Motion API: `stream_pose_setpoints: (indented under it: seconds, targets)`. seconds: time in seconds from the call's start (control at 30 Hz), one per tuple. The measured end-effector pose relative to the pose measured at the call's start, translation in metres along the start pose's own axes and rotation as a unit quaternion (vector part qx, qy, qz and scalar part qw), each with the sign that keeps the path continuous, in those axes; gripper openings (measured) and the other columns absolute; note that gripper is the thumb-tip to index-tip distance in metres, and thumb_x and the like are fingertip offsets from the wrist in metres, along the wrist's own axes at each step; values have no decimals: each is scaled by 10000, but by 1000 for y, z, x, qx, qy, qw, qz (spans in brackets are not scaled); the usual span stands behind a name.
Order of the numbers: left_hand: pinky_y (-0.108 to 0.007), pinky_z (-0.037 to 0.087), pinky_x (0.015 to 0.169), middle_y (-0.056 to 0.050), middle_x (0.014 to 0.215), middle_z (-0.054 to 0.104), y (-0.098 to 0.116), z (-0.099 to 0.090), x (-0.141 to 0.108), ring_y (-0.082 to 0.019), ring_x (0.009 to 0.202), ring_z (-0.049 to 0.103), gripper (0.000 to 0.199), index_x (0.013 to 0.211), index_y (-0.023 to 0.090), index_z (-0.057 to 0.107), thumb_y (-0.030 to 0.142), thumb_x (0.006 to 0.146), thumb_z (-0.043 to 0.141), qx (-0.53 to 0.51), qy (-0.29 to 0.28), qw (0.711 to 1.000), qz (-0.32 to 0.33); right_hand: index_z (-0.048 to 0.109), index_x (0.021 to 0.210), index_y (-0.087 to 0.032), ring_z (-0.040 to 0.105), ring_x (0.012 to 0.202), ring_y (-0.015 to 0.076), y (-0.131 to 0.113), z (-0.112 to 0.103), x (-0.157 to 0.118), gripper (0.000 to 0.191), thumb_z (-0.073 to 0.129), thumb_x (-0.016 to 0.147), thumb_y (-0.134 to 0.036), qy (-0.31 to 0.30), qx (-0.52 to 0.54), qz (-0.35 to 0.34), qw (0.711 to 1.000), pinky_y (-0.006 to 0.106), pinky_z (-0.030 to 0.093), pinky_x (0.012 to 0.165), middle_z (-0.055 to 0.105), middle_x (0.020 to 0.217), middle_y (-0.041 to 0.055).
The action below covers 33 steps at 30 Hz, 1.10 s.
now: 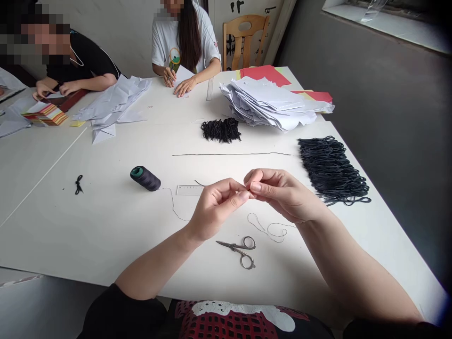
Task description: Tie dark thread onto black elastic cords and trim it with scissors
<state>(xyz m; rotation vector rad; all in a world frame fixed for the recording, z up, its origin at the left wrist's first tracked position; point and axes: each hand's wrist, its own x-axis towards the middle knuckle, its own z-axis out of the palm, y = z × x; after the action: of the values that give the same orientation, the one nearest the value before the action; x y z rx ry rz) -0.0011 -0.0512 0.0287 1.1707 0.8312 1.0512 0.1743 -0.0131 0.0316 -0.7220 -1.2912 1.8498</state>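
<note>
black thread spool (pixel 145 178) on its side, left of hands; thin thread (pixel 172 200) curves from it toward left hand (pixel 215 209), fingers pinched closed against right hand (pixel 282 195), likewise pinched, fingertips touching; whatever they grip too fine to tell. steel scissors (pixel 238 252) lie below hands; black elastic loops (pixel 332 169) heaped at far right.

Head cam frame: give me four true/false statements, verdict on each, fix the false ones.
1. The left hand and right hand meet at their fingertips above the white table. True.
2. The black thread spool lies on its side. True.
3. The scissors lie left of the spool. False: they lie to its right, below the hands in view.
4. The larger bundle of black loops lies left of the hands. False: it lies to their right.
</note>
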Motion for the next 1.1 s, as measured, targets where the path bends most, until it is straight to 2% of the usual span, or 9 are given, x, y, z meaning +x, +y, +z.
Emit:
stream_pose_setpoints:
  seconds: [0.1, 0.23, 0.37, 0.5, 0.73, 0.9, 0.97, 1.03, 1.1]
  targets:
    - [-209, 127, 400, 87, 516, 292, 3, -6, 2, -39, 427, 156, 260, 758, 178, 568, 404, 867, 634, -48, 2, 998, -44, 613, 718, -174, 546, 591, 80, -10, -2, -4, 234, 766, 791, -335, 47, 44, -10, 998, 201, 408, 474, 645, 830, 31]
    - [-191, 88, 391, 103, 520, 188, 9, -14, 5, -32, 422, 100, 278, 730, 184, 513, 395, 856, 642, -70, 24, 994, -77, 574, 702, -181, 515, 506, 53, -29, -18, -9, 223, 769, 778, -256, 158, 82, -55, 982, 139, 415, 407, 511, 620, -33]
    - [-181, 83, 389, 105, 529, 187, 14, -18, 7, -28, 423, 93, 290, 726, 187, 489, 395, 849, 648, -48, 29, 994, -89, 509, 605, -146, 492, 512, 15, -47, -43, -8, 307, 519, 878, -7, 332, 129, -122, 926, 191, 584, 730, 409, 594, -52]
    - [-176, 91, 390, 105, 526, 179, 14, -20, 9, -30, 425, 101, 286, 733, 187, 494, 404, 850, 642, -25, 37, 995, -86, 521, 604, -116, 422, 468, -4, -57, -58, -5, 437, 273, 874, 122, 452, 179, -157, 859, 331, 576, 899, 377, 574, -63]
    - [-178, 93, 393, 101, 533, 189, 14, -26, 12, -31, 426, 106, 270, 734, 189, 494, 391, 853, 628, 4, 73, 995, -69, 484, 562, -138, 445, 491, 15, -55, -52, -10, 328, 465, 804, 82, 396, 98, -217, 887, 398, 562, 951, 389, 569, -62]
    - [-192, 109, 399, 97, 534, 202, 14, -28, 13, -37, 422, 118, 270, 734, 194, 494, 406, 850, 613, 28, 88, 994, -67, 465, 556, -155, 453, 523, 15, -56, -48, -15, 295, 656, 706, 15, 370, 56, -244, 895, 334, 578, 932, 350, 576, -75]
    - [-196, 155, 405, 87, 537, 252, 18, -33, 13, -45, 421, 166, 268, 742, 197, 501, 420, 865, 587, 71, 90, 992, -50, 472, 553, -157, 439, 514, 10, -59, -45, -17, 287, 664, 687, 8, 377, 47, -247, 891, 284, 601, 851, 345, 571, -74]
    - [-202, 290, 457, 52, 580, 398, 27, -42, 11, -65, 468, 333, 252, 762, 199, 537, 424, 867, 583, 175, 64, 982, -30, 515, 580, -150, 416, 491, 3, -61, -41, -20, 248, 706, 645, -6, 377, 32, -241, 894, 204, 592, 662, 363, 565, -72]
    - [-246, 446, 656, -13, 790, 600, 40, -56, 7, -130, 714, 556, 215, 858, 209, 608, 423, 846, 612, 337, 21, 941, -27, 550, 620, -152, 376, 451, 2, -64, -35, -25, 252, 773, 594, -37, 354, 10, -232, 906, 141, 449, 424, 389, 552, -66]
